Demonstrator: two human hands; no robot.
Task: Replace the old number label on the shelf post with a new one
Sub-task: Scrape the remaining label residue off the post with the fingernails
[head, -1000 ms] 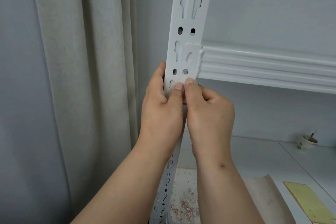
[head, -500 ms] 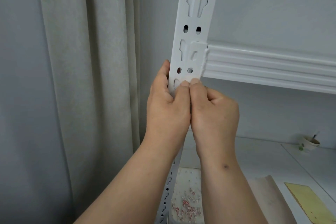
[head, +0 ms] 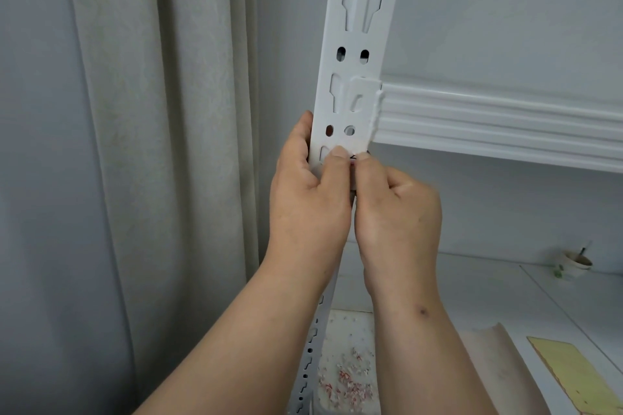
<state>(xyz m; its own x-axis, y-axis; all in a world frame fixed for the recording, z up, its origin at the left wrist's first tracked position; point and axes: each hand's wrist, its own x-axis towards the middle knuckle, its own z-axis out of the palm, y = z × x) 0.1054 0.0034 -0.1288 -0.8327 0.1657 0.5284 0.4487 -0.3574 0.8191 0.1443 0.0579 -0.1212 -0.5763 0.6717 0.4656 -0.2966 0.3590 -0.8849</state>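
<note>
left thumb tip (head: pixel 337 154): pressed flat on the post face, just under the lower pair of oval holes
right fingertips (head: pixel 363 158): bunched against the left thumb, working at the same spot on the post
label (head: pixel 353 158): only a sliver shows in the gap between the thumbs, with a dark mark and a bit of red; looks like a number label, digit unreadable, mostly hidden by the fingers
left hand (head: pixel 308 199): curled round the post's left edge, thumb in front, other fingers behind and out of sight
right hand (head: pixel 397 212): fingers curled, knuckles toward camera; whether it pinches the label edge or only presses it, cannot tell
shelf post (head: pixel 359 44): white metal upright with keyhole slots and oval holes, tilted a little in the view, runs on down between the forearms
shelf beam (head: pixel 488 125): white ribbed rail, hooked into the post just above the hands, goes off right
curtain (head: pixel 161 145): pale, hanging left of the post
lower shelf (head: pixel 472 296): white, below the hands
paper scraps (head: pixel 350 381): red-and-white bits in a pile near the post foot
yellow sheet (head: pixel 573 377): flat at lower right
small cup (head: pixel 573 263): far right on the shelf, something sticking out of it
</note>
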